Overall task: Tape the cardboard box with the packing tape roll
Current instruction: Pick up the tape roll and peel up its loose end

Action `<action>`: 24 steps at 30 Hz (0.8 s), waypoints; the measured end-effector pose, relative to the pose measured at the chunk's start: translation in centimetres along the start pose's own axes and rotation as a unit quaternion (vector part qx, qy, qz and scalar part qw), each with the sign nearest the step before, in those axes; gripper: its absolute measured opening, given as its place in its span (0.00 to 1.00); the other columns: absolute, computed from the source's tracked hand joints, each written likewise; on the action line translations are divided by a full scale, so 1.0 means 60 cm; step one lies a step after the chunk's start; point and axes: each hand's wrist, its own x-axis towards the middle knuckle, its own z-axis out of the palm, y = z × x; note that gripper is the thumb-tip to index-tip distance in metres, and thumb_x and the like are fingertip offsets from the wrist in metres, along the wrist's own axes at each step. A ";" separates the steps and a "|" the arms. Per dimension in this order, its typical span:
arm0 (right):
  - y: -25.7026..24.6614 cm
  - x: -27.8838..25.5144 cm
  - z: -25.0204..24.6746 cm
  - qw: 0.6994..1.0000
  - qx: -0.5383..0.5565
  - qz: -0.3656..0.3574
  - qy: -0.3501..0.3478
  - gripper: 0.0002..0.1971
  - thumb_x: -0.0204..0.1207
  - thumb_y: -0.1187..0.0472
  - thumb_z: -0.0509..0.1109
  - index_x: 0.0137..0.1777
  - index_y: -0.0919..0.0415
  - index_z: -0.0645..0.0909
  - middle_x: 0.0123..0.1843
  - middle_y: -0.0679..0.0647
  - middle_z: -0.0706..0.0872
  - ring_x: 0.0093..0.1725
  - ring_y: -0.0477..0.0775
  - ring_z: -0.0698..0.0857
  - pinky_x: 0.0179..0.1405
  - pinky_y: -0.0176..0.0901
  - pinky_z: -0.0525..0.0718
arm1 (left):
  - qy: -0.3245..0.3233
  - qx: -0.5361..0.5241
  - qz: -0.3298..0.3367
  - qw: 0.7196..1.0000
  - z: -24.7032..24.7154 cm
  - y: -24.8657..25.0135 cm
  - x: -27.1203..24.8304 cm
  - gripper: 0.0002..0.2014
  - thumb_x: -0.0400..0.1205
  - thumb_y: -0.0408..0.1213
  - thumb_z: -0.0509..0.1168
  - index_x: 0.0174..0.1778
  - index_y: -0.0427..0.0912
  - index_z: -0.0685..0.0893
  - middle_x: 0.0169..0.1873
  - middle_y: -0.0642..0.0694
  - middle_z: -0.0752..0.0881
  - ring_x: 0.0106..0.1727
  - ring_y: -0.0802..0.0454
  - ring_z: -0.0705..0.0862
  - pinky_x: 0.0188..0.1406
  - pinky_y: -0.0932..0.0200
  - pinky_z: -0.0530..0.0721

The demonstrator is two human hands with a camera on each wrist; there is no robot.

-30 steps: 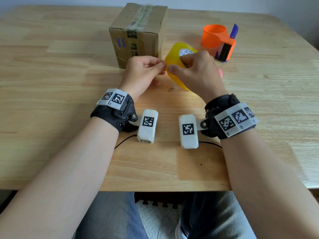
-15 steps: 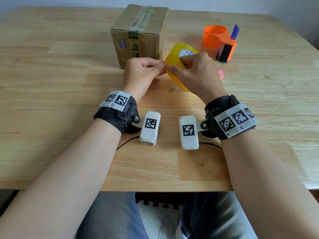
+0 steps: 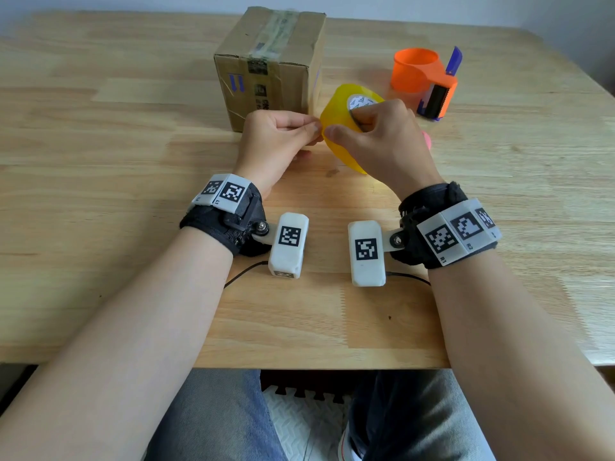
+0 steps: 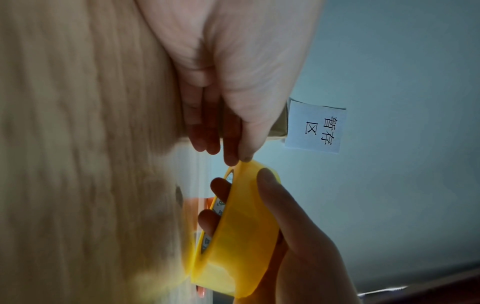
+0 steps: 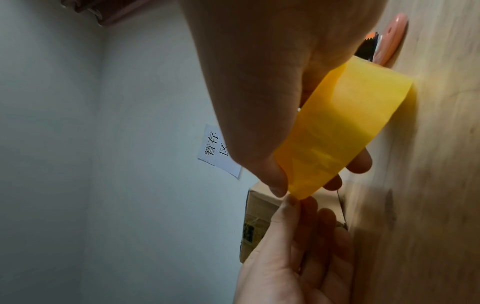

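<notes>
The brown cardboard box [image 3: 271, 66] sits closed on the light wooden table [image 3: 100, 161], just behind both hands. The right hand [image 3: 382, 141] grips the yellow packing tape roll [image 3: 336, 108], fingers through its core. The left hand [image 3: 276, 134] pinches the roll's rim, seemingly picking at the free end. Next, that end must be peeled loose and pulled out toward the box.

The right hand [image 3: 382, 141] covers most of the yellow tape roll [image 3: 336, 108], so only its near edge and a bit of its white middle show. A pink thing [image 3: 427, 140] (too hidden to name) peeks out behind that hand. The tabletop [image 4: 78, 164] looks blurry in both wrist views.
</notes>
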 end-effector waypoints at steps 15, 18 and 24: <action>-0.004 -0.004 -0.004 1.000 -0.020 -0.009 -0.019 0.25 0.73 0.46 0.77 0.28 0.59 0.67 0.27 0.53 0.60 0.25 0.52 0.58 0.20 0.41 0.58 | -0.047 0.102 0.017 0.993 0.002 0.001 0.005 0.11 0.85 0.33 0.64 0.38 0.43 0.88 0.27 0.49 0.86 0.28 0.58 0.83 0.35 0.59 0.85; -0.004 -0.003 -0.004 1.000 -0.016 -0.002 -0.016 0.24 0.74 0.45 0.76 0.29 0.57 0.69 0.27 0.52 0.61 0.24 0.52 0.58 0.20 0.41 0.57 | -0.041 0.082 0.017 0.996 0.002 0.001 0.005 0.11 0.85 0.34 0.65 0.39 0.43 0.89 0.27 0.50 0.86 0.29 0.58 0.84 0.36 0.60 0.85; -0.005 0.001 -0.008 0.998 0.055 0.029 0.007 0.26 0.75 0.47 0.76 0.29 0.58 0.64 0.28 0.51 0.59 0.27 0.50 0.58 0.23 0.42 0.56 | 0.010 -0.076 -0.031 0.997 0.002 0.011 0.005 0.04 0.86 0.35 0.68 0.54 0.41 0.87 0.37 0.48 0.90 0.41 0.52 0.91 0.36 0.56 0.88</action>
